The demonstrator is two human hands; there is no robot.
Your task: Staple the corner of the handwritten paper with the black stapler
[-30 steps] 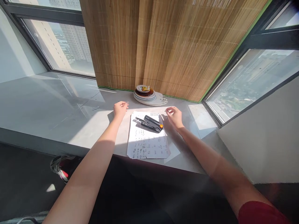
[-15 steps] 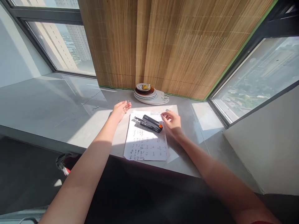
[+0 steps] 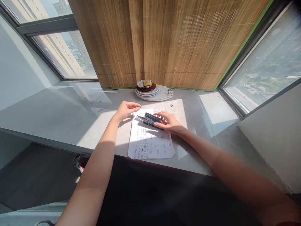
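Note:
A black stapler (image 3: pixel 150 119) with an orange end lies hinged apart on a handwritten sheet of paper (image 3: pixel 150 142) on the grey sill. My right hand (image 3: pixel 169 123) rests on the stapler's right, orange end, fingers wrapped over it. My left hand (image 3: pixel 127 109) hovers just left of the stapler's front tip, fingertips pinched together and pointing right. I cannot make out anything between those fingertips.
A stack of plates (image 3: pixel 154 92) with a small dish on top stands at the back against the bamboo blind (image 3: pixel 164 40). A tiny dark bit (image 3: pixel 171 105) lies on the sill (image 3: pixel 70 116) behind the paper. Windows flank both sides; the sill's front edge runs below the paper.
My right hand moved left from beside the paper onto the stapler's orange end. My left hand closed its fingers and shifted right toward the stapler's front. The camera tilted slightly.

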